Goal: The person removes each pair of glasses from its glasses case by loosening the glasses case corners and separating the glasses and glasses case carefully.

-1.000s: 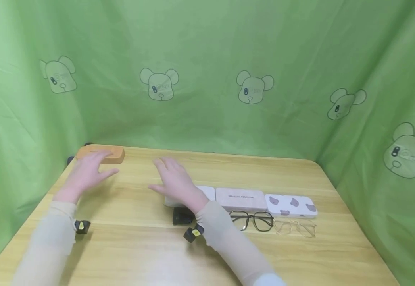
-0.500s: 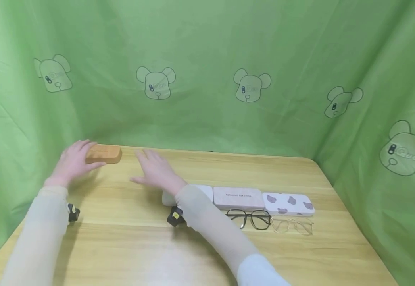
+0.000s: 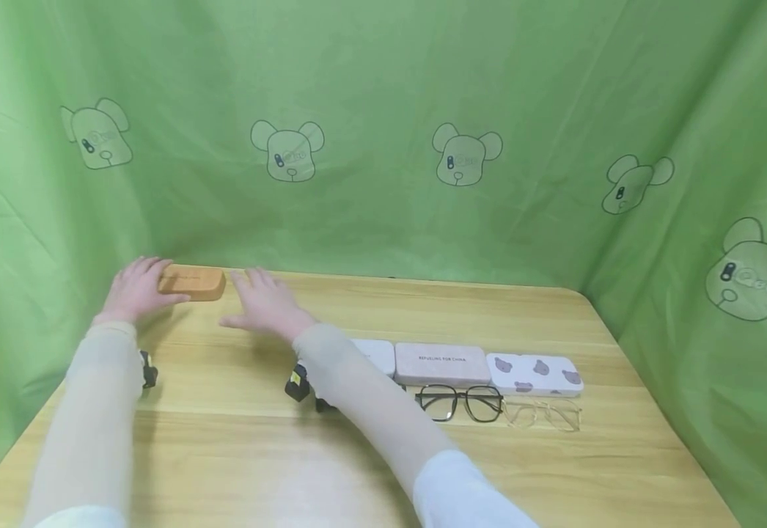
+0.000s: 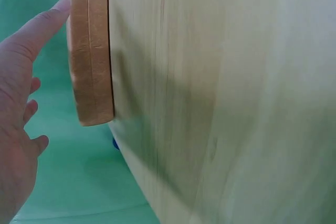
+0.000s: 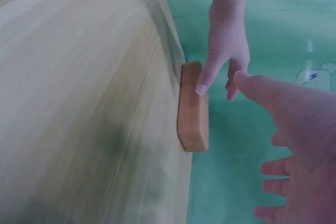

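An orange-brown glasses case [image 3: 193, 284] lies at the far left corner of the table. My left hand [image 3: 134, 292] is over its left end, with fingers spread and the thumb extended along the front; in the left wrist view the thumb tip is right at the case's [image 4: 90, 51] edge. To the right of the case, my right hand [image 3: 268, 304] is held apart from it with fingers spread and holding nothing. Seen from the right wrist, the left hand [image 5: 228, 45] overlaps the case's [image 5: 193, 121] upper end, while the right hand [image 5: 302, 129] is off to its side.
Right of centre is a row of flat cases: a white one [image 3: 380, 357], a pink one [image 3: 443, 365] and a bear-print one [image 3: 534, 375]. Before them lie black-framed glasses [image 3: 459, 403] and thin gold-framed glasses [image 3: 543, 416]. A green curtain [image 3: 383, 205] surrounds the wooden table [image 3: 522, 477].
Both hands have moved forward and to the left. My left hand has come from above the case to its left end, and my right hand has drawn closer to its right end.
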The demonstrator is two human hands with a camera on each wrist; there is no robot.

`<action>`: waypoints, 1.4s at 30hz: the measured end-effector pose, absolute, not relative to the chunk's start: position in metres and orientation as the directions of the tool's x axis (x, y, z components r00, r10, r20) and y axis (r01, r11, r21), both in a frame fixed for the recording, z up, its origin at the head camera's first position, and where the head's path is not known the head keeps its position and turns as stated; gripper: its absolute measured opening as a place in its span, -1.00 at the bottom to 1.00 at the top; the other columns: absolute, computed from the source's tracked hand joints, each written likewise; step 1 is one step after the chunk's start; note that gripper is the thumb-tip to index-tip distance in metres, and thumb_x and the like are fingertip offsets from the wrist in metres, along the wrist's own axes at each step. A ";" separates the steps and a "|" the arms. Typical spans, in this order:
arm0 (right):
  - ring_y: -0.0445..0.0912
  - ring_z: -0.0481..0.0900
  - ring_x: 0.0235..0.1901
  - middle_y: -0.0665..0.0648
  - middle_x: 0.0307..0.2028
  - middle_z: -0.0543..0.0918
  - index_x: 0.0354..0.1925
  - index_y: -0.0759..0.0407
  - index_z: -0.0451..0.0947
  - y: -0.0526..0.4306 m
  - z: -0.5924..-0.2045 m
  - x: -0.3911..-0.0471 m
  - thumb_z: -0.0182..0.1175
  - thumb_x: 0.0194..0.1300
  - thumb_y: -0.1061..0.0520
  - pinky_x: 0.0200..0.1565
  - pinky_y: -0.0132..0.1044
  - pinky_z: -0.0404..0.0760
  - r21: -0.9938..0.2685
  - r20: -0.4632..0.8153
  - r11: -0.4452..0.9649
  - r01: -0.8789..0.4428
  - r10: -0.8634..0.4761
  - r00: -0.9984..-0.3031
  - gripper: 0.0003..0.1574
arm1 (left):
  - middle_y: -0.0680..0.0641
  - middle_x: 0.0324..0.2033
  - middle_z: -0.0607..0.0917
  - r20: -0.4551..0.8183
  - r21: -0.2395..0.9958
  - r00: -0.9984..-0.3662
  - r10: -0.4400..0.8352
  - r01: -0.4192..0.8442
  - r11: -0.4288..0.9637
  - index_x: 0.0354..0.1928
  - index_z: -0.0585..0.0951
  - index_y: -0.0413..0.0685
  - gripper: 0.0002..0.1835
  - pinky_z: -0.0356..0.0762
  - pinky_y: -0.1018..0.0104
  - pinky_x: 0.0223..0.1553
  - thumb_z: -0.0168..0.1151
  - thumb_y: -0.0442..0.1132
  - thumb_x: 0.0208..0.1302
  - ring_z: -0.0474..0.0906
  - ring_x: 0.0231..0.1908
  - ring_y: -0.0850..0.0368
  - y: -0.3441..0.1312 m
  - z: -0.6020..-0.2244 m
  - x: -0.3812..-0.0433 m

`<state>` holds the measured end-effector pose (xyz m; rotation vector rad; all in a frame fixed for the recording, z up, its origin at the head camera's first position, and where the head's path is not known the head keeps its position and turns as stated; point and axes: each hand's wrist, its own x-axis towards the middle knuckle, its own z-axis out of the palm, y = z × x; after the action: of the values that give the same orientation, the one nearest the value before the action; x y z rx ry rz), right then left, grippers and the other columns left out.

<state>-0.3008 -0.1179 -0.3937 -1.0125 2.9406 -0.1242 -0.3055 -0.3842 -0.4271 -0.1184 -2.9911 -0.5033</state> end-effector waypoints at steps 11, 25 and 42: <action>0.04 0.04 0.52 0.11 0.51 0.11 0.54 -0.13 -0.13 -0.132 -0.409 -0.312 0.08 0.20 -0.52 0.49 -0.02 0.16 -0.099 -0.060 0.803 -0.587 -0.594 -0.802 0.17 | -0.53 0.39 0.06 0.029 0.320 -1.000 -0.012 -0.002 0.947 0.44 0.10 -0.33 0.13 -0.28 -0.56 0.29 0.44 0.17 0.00 -0.18 0.38 -0.59 -0.391 -0.438 -0.318; 0.01 0.08 0.50 0.09 0.48 0.18 0.53 -0.12 -0.08 -0.136 -0.416 -0.309 0.09 0.21 -0.50 0.46 -0.02 0.22 -0.060 -0.088 0.805 -0.590 -0.593 -0.800 0.13 | -0.60 0.36 0.01 -0.064 0.290 -0.997 -0.049 -0.066 0.955 0.45 0.04 -0.31 0.12 -0.19 -0.61 0.26 0.39 0.17 0.06 -0.21 0.35 -0.64 -0.380 -0.439 -0.328; -0.02 0.01 0.53 0.06 0.52 0.10 0.55 -0.15 -0.14 -0.138 -0.418 -0.308 0.02 0.26 -0.49 0.50 -0.06 0.15 -0.038 -0.123 0.817 -0.576 -0.576 -0.808 0.10 | -0.60 0.30 0.16 -0.039 0.286 -0.998 -0.041 -0.050 0.957 0.36 0.16 -0.41 0.12 -0.11 -0.61 0.23 0.37 0.29 0.02 -0.06 0.31 -0.62 -0.388 -0.442 -0.326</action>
<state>-0.3083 -0.1380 -0.4184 -0.9142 2.8708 0.0013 -0.3265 -0.3875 -0.4417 0.0731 -3.1396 -0.4599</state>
